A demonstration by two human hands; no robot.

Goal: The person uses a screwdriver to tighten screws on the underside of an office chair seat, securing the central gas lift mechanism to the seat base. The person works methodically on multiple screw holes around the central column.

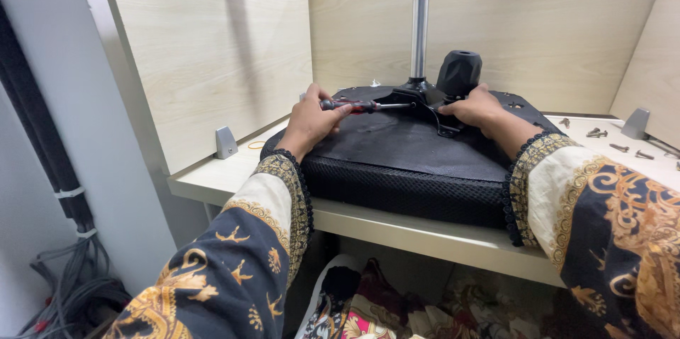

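loose screws (598,133) lie right of the upturned seat (404,151), beside a bracket (635,123).

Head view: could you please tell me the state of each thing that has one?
Seat: upside down on the desk.
Screwdriver: held level by left hand, tip at the bracket.
Right hand: resting on the bracket.
Screws: loose on the desk.

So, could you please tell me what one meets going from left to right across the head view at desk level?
Grey cable bundle → grey metal bracket → left hand → screwdriver → right hand → loose screws → second grey bracket.
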